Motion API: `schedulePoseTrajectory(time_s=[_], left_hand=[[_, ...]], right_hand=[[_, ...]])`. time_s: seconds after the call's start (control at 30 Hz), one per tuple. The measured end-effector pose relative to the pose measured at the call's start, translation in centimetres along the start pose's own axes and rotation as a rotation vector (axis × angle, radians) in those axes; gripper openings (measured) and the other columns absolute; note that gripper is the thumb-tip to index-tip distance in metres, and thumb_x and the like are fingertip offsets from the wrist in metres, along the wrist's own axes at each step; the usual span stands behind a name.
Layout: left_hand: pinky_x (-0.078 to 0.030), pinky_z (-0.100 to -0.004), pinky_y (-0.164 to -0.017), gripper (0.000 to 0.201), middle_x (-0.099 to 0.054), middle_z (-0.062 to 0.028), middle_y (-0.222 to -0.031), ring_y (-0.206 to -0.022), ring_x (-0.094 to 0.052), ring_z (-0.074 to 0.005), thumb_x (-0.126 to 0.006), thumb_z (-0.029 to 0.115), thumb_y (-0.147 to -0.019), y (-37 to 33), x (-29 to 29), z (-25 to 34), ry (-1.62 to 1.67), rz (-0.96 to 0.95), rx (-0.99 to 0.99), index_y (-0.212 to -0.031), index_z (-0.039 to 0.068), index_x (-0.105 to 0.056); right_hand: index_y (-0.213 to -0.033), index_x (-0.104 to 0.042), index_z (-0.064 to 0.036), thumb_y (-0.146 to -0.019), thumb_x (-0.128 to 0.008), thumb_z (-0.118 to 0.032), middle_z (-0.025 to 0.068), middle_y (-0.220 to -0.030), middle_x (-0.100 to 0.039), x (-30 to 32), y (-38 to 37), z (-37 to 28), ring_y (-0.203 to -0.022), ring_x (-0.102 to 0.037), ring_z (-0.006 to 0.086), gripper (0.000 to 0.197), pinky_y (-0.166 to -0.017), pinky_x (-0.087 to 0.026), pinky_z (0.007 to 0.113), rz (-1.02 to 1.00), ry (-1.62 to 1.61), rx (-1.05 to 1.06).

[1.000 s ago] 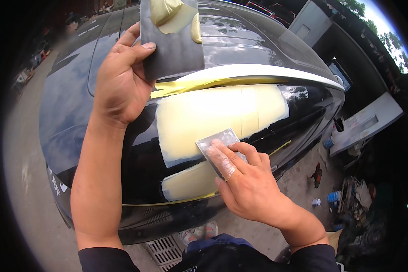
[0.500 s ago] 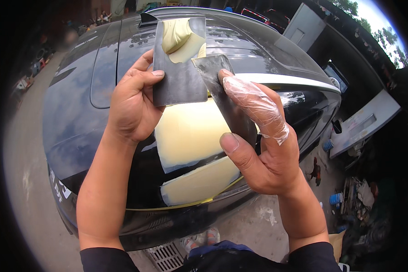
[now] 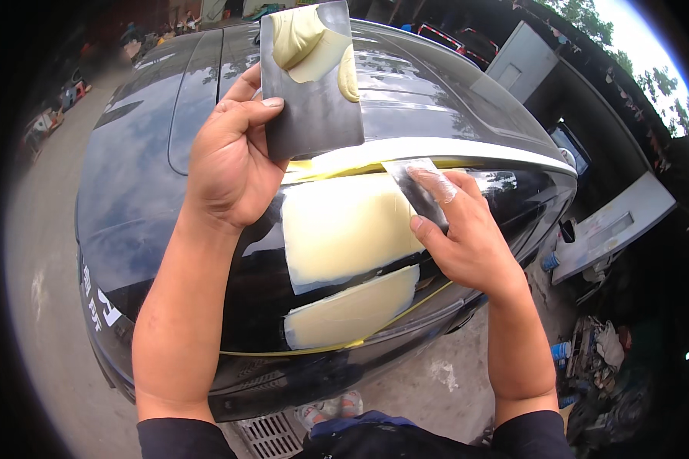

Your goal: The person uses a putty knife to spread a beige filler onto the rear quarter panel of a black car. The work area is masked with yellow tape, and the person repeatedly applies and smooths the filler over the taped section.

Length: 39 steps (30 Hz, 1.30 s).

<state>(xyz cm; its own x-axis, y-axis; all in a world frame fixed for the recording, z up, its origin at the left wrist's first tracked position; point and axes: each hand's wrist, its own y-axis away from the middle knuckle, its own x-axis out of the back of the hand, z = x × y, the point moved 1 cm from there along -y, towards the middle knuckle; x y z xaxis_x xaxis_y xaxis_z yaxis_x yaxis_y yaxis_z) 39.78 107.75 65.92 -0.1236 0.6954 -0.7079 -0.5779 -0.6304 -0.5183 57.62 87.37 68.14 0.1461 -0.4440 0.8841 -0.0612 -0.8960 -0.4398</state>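
In my left hand (image 3: 237, 153) is a dark flat board (image 3: 314, 122), thumb on its face, raised over the black car (image 3: 145, 229). A thick lump of pale yellow filler putty (image 3: 298, 42) sits on the board's upper part, with a smaller dab at its right edge. My right hand (image 3: 467, 229) grips a thin dark spreader (image 3: 429, 195), one finger wrapped in clear plastic film. The spreader lies against the upper right of a cream filler patch (image 3: 344, 226) on the car's side. Below it is a second, smaller patch (image 3: 352, 310).
Yellow masking tape (image 3: 302, 349) runs below the patches, with more under the silver roof rail (image 3: 459, 147). A floor drain grate (image 3: 269, 436) lies by my feet. At the right are a detached pale panel (image 3: 620, 222), a blue can (image 3: 561, 351) and piled clutter (image 3: 601, 344).
My right hand has moved from the board down to the car's side with the spreader. My left hand has lifted the board slightly. A putty dab now shows on the board's right edge.
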Motion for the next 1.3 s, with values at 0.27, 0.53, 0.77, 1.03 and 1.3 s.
schedulePoseTrajectory(time_s=[0.27,0.53,0.77,1.03,1.3], left_hand=[[-0.053,-0.0365,-0.096,0.043,-0.066,-0.0139,-0.116,-0.104,-0.067,-0.0197,-0.044,-0.002,-0.092,-0.2,-0.2,-0.5,-0.038,0.038,0.014,-0.135,-0.002,-0.044],[-0.052,-0.0366,-0.097,0.044,-0.064,-0.0135,-0.12,-0.108,-0.065,-0.0201,-0.042,0.0,-0.093,-0.3,0.2,-0.5,-0.111,-0.008,0.031,-0.137,-0.001,-0.044],[-0.052,-0.0362,-0.099,0.044,-0.064,-0.0125,-0.123,-0.112,-0.064,-0.02,-0.04,0.001,-0.094,-0.3,0.1,-0.5,-0.165,-0.002,0.021,-0.138,0.0,-0.044],[-0.054,-0.0356,-0.094,0.041,-0.067,-0.0126,-0.114,-0.103,-0.066,-0.0195,-0.044,-0.002,-0.092,-0.1,0.4,-0.7,-0.097,-0.006,0.002,-0.132,-0.002,-0.047],[-0.053,-0.0342,-0.093,0.041,-0.067,-0.0118,-0.113,-0.102,-0.067,-0.0179,-0.044,-0.001,-0.092,-0.2,0.8,-0.7,-0.124,0.009,0.0,-0.133,0.0,-0.048]], right_hand=[[-0.134,-0.051,-0.0023,-0.088,-0.052,-0.016,0.0187,-0.12,-0.063,-1.6,-1.9,-1.0,-0.122,-0.048,0.0404,0.048,-0.096,-0.039,0.054,-0.232,0.087,-0.067],[-0.132,-0.052,-0.0027,-0.087,-0.054,-0.017,0.0198,-0.109,-0.065,-2.3,-2.8,-1.8,-0.115,-0.051,0.0403,0.047,-0.095,-0.04,0.052,-0.235,0.1,-0.04],[-0.13,-0.053,-0.0021,-0.086,-0.053,-0.015,0.0178,-0.114,-0.065,-2.8,-2.6,-4.6,-0.113,-0.052,0.0399,0.047,-0.09,-0.043,0.053,-0.276,0.121,0.0],[-0.13,-0.055,0.0033,-0.079,-0.06,-0.011,0.0151,-0.127,-0.06,-3.9,2.2,-7.5,-0.104,-0.054,0.0316,0.053,-0.069,-0.041,0.046,-0.149,0.098,0.159],[-0.132,-0.054,0.0002,-0.076,-0.067,-0.007,0.0144,-0.135,-0.056,-5.1,7.2,-9.1,-0.111,-0.051,0.0325,0.058,-0.08,-0.039,0.044,-0.148,0.108,0.123]])
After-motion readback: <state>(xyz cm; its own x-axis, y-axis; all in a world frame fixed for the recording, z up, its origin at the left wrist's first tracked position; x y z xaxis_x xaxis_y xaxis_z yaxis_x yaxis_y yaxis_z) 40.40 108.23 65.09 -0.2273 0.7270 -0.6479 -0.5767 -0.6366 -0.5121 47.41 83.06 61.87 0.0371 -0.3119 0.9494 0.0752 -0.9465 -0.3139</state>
